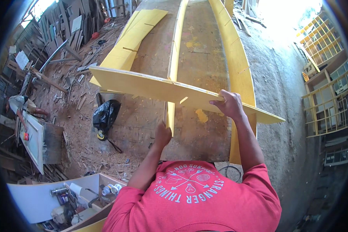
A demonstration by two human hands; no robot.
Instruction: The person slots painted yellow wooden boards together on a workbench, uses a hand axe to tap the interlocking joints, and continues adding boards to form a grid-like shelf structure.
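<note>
A yellow-painted cross board (143, 85) stands on edge across several long yellow boards, with slots cut in it. My right hand (232, 104) is closed over its top edge, right of centre, thumb on the near face. My left hand (164, 134) grips the near end of the middle long board (176, 46), which stands on edge and meets the cross board at a slot. Under the cross board's right part runs the right long board (236, 54). More slotted yellow boards (139, 33) lie at the far left of the worktable.
The brown worktable (201, 143) has yellow paint stains. A black plastic bag (106, 115) and a tape measure (101, 135) lie at its left. A wooden box (108, 179) of tools stands lower left. Another person (22, 103) works at left; yellow lattice frames (324, 34) stand at right.
</note>
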